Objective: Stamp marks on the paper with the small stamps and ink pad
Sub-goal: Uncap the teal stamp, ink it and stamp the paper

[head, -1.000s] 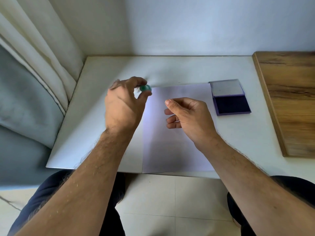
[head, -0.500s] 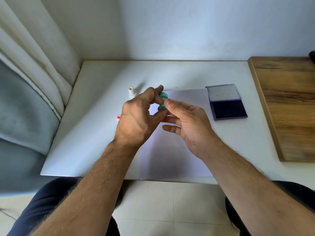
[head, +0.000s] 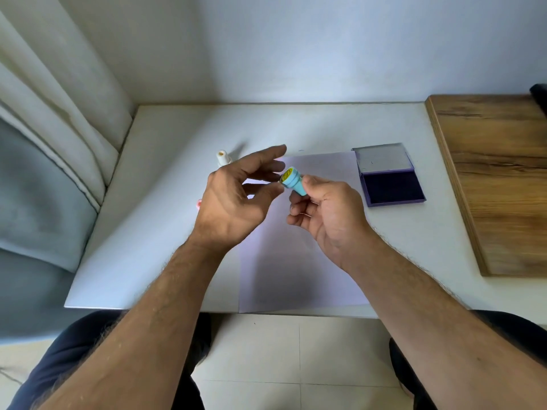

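A small teal stamp (head: 293,181) with a yellow round face is held above the paper, tilted with its face toward the left. My right hand (head: 327,216) grips its narrow end between thumb and fingers. My left hand (head: 236,202) is just left of it with fingers spread, thumb tip close to the stamp's rim. A white sheet of paper (head: 296,261) lies on the table under both hands. The open purple ink pad (head: 389,175) sits right of the paper, dark pad facing up. A white stamp (head: 223,158) stands behind my left hand; a pink stamp (head: 199,204) peeks out at its left.
The white table (head: 154,232) meets a wall at the back and a curtain (head: 59,113) at the left. A raised wooden board (head: 500,184) borders the table on the right. My knees and the tiled floor show below the table's front edge.
The teal stamp has passed from my left hand into my right hand. My left fingers have spread and drawn slightly left. The white and pink stamps came into view.
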